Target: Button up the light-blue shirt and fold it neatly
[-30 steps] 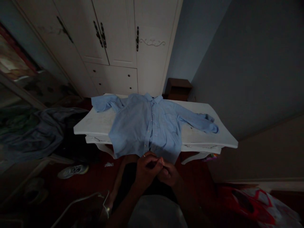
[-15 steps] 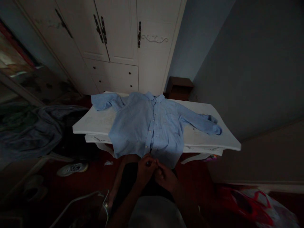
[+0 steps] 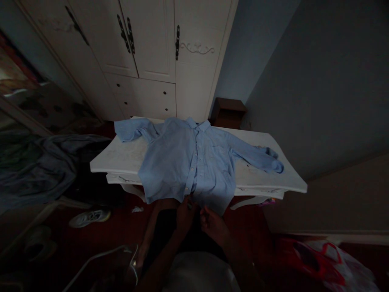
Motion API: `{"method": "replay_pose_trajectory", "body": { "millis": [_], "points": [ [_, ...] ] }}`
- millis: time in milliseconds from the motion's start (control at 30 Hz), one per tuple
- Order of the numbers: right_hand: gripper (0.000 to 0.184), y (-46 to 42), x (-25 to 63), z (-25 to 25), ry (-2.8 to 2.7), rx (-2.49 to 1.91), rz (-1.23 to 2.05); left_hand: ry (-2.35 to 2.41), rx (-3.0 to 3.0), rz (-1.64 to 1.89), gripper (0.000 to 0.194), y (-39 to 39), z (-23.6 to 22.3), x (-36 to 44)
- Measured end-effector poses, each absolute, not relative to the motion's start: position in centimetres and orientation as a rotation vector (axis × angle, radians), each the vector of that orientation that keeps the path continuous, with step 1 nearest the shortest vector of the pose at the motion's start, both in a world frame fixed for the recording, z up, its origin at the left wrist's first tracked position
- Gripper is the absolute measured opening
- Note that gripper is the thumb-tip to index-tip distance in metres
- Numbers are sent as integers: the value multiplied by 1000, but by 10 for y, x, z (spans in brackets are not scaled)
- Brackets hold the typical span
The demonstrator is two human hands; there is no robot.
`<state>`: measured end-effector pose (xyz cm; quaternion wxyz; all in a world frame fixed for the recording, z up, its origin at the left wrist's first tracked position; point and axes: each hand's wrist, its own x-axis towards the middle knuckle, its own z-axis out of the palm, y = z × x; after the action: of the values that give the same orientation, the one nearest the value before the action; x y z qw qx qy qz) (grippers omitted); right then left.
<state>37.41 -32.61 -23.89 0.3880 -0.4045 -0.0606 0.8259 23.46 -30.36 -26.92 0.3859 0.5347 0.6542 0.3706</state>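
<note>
Left hand (image 3: 185, 215): raised in front of the lap, fingers bent; fingertips overlap the lower end of the placket. Too dark to tell whether they pinch the cloth.
Right hand (image 3: 214, 227): beside the left hand, a narrow gap between the two; fingers curled inward, just below the hem in view. Whether anything is gripped cannot be told.
Shirt (image 3: 170, 158): directly ahead of both hands, spread front up, collar (image 3: 197, 125) at the far side, hem hanging over the table's near edge toward the hands.
Placket (image 3: 192, 168): runs from collar to hem, in line with the left fingertips.
Sleeves: left one (image 3: 129, 129) reaches the table's far left edge; right one (image 3: 255, 156) lies across the tabletop, its end bunched.
Table (image 3: 117, 156): white, beneath the shirt.
Wardrobe (image 3: 194, 77): white, beyond the table.
Floor (image 3: 247, 227): red; shoe (image 3: 89, 218) at left, bag (image 3: 349, 259) at right.
</note>
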Motion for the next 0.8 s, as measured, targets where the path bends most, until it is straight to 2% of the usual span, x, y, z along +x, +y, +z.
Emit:
{"method": "replay_pose_trajectory", "body": {
  "millis": [200, 333, 400, 567, 700, 800],
  "points": [
    [30, -325, 368, -242, -179, -1060, 2053, 1642, 1480, 875, 25, -294, -275, 241],
    [32, -325, 367, -238, -267, -1099, 1954, 1542, 1549, 898, 27, -293, -272, 239],
    [35, -326, 369, -235, -408, -1160, 1854, 1498, 1580, 920, 26, -299, -267, 236],
    [30, -332, 372, -225, -1078, -1414, 1374, 1343, 1590, 1050, 24, -322, -247, 226],
    [27, -334, 371, -218, -1197, -1453, 1288, 1193, 1582, 1050, 16, -334, -230, 221],
    [23, -332, 372, -212, -1301, -1476, 1204, 1062, 1584, 1015, 16, -337, -226, 215]
  ]
}}
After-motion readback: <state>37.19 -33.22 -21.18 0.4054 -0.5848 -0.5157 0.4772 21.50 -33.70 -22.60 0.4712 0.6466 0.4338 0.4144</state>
